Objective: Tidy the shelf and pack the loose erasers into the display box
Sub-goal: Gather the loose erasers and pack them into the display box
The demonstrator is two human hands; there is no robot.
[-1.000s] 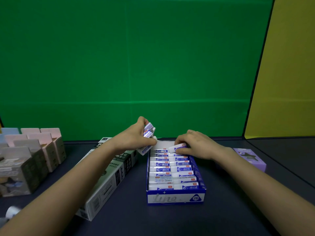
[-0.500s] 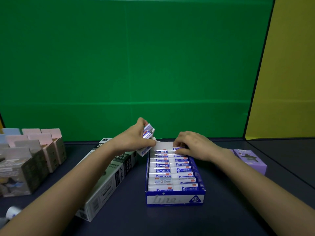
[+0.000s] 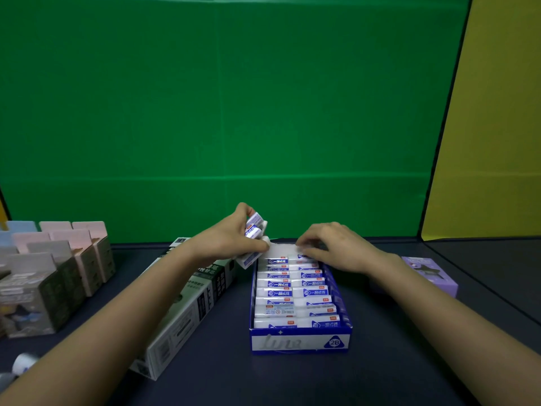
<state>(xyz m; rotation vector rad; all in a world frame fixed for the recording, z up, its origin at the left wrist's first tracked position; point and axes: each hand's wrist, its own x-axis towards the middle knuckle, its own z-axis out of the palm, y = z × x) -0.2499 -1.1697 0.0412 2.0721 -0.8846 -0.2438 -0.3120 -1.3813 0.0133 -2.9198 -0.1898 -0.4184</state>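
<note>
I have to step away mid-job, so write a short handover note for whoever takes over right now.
Left hand: grip shut on a small stack of white-and-blue wrapped erasers, held above the far left corner of the blue cardboard display box.
Right hand: fingertips pressing at the box's far row; whether it holds anything cannot be told.
Done: the box shows rows of erasers front to back.
Left: seat the held stack in the far end, then tidy the shelf.

The right hand (image 3: pixel 333 249) covers the far right corner of the box (image 3: pixel 298 342), hiding any erasers beneath. Print on the erasers (image 3: pixel 292 293) is too small to read. A white object (image 3: pixel 22 363) at the shelf's near left edge is blurred.
</note>
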